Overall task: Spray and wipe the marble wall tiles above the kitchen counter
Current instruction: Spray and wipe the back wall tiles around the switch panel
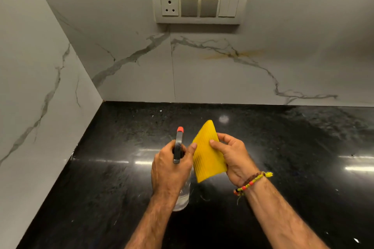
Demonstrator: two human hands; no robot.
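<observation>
Counter (283,147) glossy black stone — cloth (208,159) ribbed — bottle (183,198) clear plastic

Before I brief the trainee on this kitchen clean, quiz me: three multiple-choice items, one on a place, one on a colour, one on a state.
1. Where is the brownish stain?
A) on the counter
B) on the back wall below the switch panel
C) on the left side wall

2. What colour is the spray nozzle tip?
A) blue
B) green
C) orange-red

3. What is the right hand doing?
A) holding the yellow cloth
B) resting flat on the counter
C) pressing a switch

Answers:
1 B: the stain streaks the marble under the switch panel.
2 C: the spray bottle in the left hand has an orange-red tip.
3 A: the right hand grips the yellow cloth with its fingers.
</observation>
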